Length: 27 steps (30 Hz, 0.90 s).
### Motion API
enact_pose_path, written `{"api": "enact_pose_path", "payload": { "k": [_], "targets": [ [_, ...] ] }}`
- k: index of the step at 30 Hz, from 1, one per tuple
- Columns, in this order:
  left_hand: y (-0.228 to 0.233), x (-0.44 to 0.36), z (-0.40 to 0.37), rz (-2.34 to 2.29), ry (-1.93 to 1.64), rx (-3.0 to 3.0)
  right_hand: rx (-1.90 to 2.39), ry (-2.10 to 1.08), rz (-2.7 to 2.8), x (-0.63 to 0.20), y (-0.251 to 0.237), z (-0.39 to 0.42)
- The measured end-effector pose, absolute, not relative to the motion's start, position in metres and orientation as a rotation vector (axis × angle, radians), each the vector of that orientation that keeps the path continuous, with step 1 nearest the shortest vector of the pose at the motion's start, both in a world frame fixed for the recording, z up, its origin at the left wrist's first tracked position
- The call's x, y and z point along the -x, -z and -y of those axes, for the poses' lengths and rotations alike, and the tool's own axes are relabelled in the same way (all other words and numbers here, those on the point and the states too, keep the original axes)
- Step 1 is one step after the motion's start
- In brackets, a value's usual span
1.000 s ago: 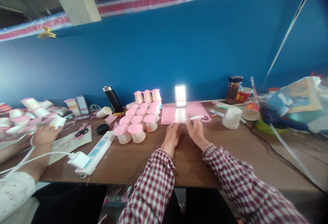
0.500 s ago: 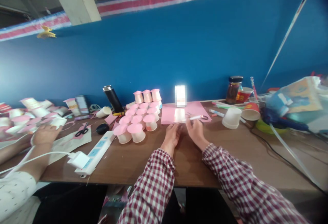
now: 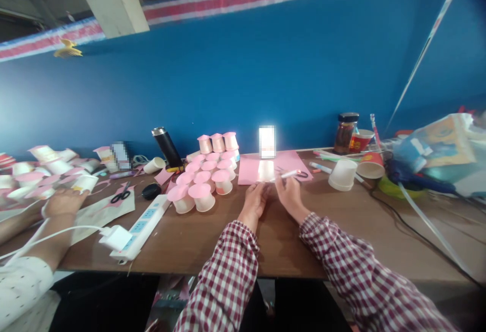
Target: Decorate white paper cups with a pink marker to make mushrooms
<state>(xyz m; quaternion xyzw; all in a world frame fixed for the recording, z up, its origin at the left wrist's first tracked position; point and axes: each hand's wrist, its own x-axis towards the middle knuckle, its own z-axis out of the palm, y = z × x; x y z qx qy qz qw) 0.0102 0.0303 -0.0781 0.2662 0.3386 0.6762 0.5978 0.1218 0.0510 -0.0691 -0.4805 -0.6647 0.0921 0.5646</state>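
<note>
My right hand (image 3: 290, 195) is closed around a white marker (image 3: 287, 175), which points to the left over pink paper (image 3: 248, 169). Close beside it, my left hand (image 3: 255, 199) has its fingers curled together at the paper's near edge; what they hold, if anything, is too small to make out. Between the hands and a lit phone (image 3: 267, 142) lies a bright white patch, its detail lost in glare. Scissor handles (image 3: 302, 174) show behind the marker. Left of my hands stand several white paper cups with pink paper tops (image 3: 202, 191).
A white cup (image 3: 342, 175) stands upside down at right, near a jar (image 3: 346, 133), red cups (image 3: 371, 165) and cables. At left are a power strip (image 3: 142, 228), a black flask (image 3: 167, 147), scissors (image 3: 120, 196) and a co-worker's hand (image 3: 66, 200) by more cups.
My hands and the marker keep nearly the same place. At left, the co-worker's hand and the white cup by it have shifted slightly.
</note>
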Motion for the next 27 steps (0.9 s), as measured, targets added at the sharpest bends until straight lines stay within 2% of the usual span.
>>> {"api": "enact_pose_path", "payload": {
  "k": [27],
  "targets": [
    [0.0745,-0.0106,-0.0272,-0.827,-1.524,-0.642,1.149,-0.179,1.491,-0.1236,0.0701,-0.0533]
  ]
}}
